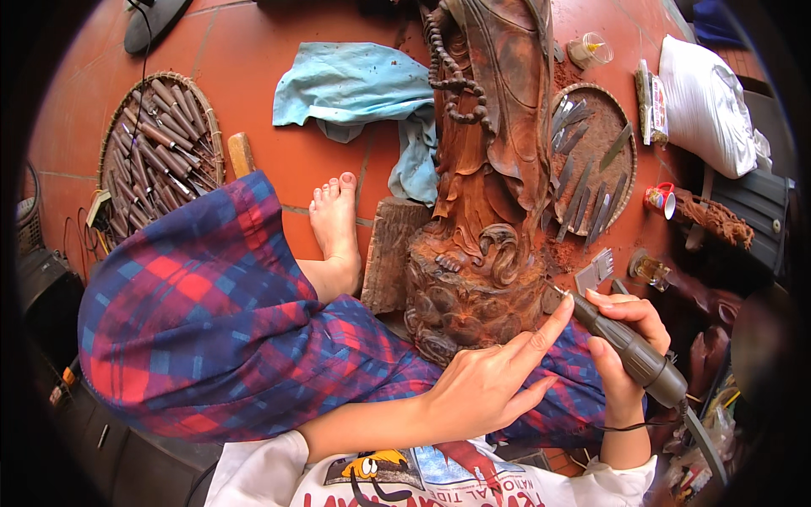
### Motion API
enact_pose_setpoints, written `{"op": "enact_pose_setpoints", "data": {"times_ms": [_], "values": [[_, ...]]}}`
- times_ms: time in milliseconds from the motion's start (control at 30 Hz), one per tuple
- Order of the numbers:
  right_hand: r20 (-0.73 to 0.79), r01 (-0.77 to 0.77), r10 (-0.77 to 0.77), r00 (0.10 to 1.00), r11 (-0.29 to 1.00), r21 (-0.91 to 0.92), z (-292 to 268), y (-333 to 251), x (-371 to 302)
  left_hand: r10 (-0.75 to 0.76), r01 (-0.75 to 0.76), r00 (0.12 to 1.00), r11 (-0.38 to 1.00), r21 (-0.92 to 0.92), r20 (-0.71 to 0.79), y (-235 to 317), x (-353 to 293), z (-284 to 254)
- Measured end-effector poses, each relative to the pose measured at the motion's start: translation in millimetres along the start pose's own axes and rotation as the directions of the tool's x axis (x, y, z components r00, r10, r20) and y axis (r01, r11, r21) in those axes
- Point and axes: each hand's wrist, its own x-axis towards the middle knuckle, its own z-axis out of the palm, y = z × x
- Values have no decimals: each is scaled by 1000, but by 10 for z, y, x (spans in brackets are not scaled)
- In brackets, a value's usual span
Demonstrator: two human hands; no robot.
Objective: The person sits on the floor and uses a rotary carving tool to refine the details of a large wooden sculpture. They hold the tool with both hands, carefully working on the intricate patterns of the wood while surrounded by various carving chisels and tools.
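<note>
A dark brown carved wooden statue point(486, 194) with draped robes and a string of beads stands before me, its lumpy carved base point(473, 300) by my legs. My right hand point(629, 338) is wrapped round a dark grey rotary tool handpiece point(632, 348), whose thin tip points up and left at the base's right side. Whether the tip touches the wood is too small to make out. Stretched across from the left, my left hand point(498, 372) has its fingers extended and holds nothing. Its index fingertip lies beside the tool's front end, close to the base.
Many wood-handled chisels fill a round woven basket point(103, 160) at left. Flat metal blades lie on a second woven tray point(632, 144) at right. A blue cloth point(346, 84), wooden block point(390, 253), red-and-white cup point(661, 201), glass jar point(590, 51) and white sack point(705, 106) surround the statue.
</note>
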Motion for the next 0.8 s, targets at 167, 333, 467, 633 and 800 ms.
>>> {"op": "enact_pose_setpoints", "data": {"times_ms": [167,333,467,633,800], "values": [[98,69,-53,994,984,-163,154,26,157,-205,215,974,971,-106,101,-1,2,-137],[162,149,-100,982,932,-331,340,36,186,-258,273,959,953,-136,119,-97,-9,-212],[159,251,-204,966,894,-372,435,119,197,-291,310,947,938,-156,134,-111,0,-244],[136,252,-217,967,894,-371,474,184,166,-258,270,961,954,-130,102,-131,-3,-225],[165,183,-129,978,910,-372,412,120,215,-245,258,963,958,-127,110,-192,26,-198]]}}
